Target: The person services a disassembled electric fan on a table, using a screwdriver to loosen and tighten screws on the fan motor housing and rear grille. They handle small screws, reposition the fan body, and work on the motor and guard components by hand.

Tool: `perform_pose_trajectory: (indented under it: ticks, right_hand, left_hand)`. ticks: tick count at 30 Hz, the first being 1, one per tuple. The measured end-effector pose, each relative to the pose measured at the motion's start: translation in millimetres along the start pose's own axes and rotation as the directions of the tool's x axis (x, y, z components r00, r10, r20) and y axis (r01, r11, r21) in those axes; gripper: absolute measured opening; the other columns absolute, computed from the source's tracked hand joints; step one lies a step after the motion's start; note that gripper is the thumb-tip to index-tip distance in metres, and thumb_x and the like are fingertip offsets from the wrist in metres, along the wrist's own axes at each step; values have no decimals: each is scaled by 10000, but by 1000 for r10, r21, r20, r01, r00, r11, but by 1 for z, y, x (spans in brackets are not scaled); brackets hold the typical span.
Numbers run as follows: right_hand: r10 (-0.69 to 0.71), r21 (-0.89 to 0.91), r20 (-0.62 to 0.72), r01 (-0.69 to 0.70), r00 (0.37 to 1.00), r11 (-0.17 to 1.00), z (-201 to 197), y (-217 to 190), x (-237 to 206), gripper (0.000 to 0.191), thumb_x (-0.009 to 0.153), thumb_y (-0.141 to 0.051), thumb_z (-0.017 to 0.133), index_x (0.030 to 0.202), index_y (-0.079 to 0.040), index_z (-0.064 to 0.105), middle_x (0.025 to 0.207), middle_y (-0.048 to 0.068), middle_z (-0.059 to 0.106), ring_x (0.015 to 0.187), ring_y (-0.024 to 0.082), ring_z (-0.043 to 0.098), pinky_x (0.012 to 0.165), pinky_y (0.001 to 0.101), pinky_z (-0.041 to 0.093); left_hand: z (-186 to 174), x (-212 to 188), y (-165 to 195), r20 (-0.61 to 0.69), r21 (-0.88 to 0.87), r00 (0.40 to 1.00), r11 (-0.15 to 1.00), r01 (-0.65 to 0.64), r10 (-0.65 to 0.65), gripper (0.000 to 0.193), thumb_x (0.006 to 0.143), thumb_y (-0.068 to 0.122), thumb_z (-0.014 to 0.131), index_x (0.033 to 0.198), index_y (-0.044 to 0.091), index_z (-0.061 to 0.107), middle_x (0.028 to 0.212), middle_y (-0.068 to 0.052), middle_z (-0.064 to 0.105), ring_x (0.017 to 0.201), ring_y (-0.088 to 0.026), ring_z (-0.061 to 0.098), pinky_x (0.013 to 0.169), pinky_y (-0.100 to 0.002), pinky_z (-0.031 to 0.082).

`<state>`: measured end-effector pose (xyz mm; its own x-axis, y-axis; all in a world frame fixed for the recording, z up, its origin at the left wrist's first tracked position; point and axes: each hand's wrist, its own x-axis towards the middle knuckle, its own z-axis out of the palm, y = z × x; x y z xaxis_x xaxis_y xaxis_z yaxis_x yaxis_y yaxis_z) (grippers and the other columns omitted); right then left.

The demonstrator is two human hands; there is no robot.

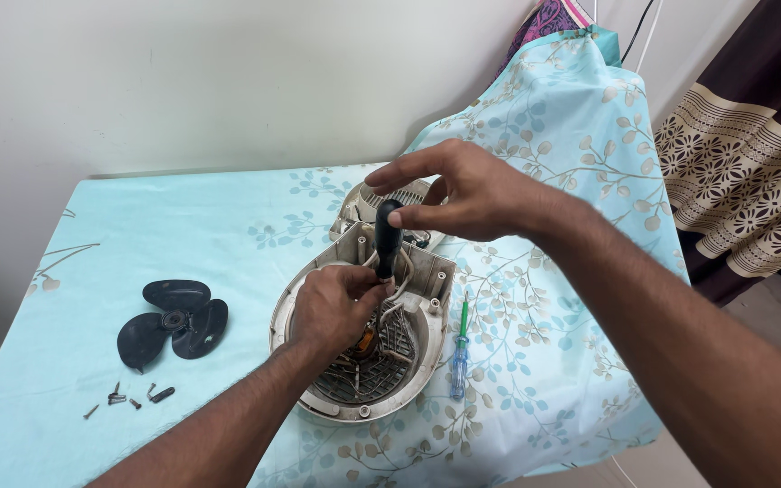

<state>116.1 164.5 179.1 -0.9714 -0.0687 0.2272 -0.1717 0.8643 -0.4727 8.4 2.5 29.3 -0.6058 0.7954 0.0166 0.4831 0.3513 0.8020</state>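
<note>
A black-handled screwdriver (388,237) stands upright inside the white fan housing (318,287) on the tabletop (137,244). The right hand (467,192) comes from above, its grip pinched on the handle's top. The left hand (336,307) curls low around the shaft, fingers closed on it. Beside the housing lie one green-and-blue tester screwdriver (459,348), one black three-blade fan propeller (174,322), and about six loose screws (128,396).
</note>
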Motion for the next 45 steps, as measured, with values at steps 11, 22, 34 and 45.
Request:
perform_pose_trajectory:
  ticks: [11,22,34,45]
  right_hand:
    - [364,-355,-94,-372,927,858,12,-14,7,430,779,-449,813,1037,-107,776,866,59,790,766,212,776,685,370,611]
    - [371,-480,-346,-502,862,719,49,-9,14,651,844,-717,562,769,-121,813,479,82,621,506,267,674,529,455,557]
    - [350,-321,-263,-424,899,847,32,-9,10,617,846,-674,619,945,-90,792,769,104,748,680,259,736,592,460,581]
    - [39,-261,-98,-63,994,963,16,-16,6,410,841,-381,779,1185,-158,796,1062,50,822,964,199,793,836,394,615]
  left_hand:
    - [2,2,-1,15,-17,999,999,42,-42,265,879,342,760,1080,175,805,984,2,822,861,-117,790,868,-309,606]
    - [2,1,0,18,-14,999,999,50,-49,285,881,386,755,1063,176,814,974,-6,826,854,-131,786,855,-318,598]
    - [3,5,-3,52,43,996,996,76,-78,248,894,359,744,1053,182,812,947,5,825,807,-128,776,826,-324,605]
    - [1,5,-5,43,56,998,998,42,-45,236,899,331,745,1030,145,811,945,-16,828,813,-131,781,830,-322,603]
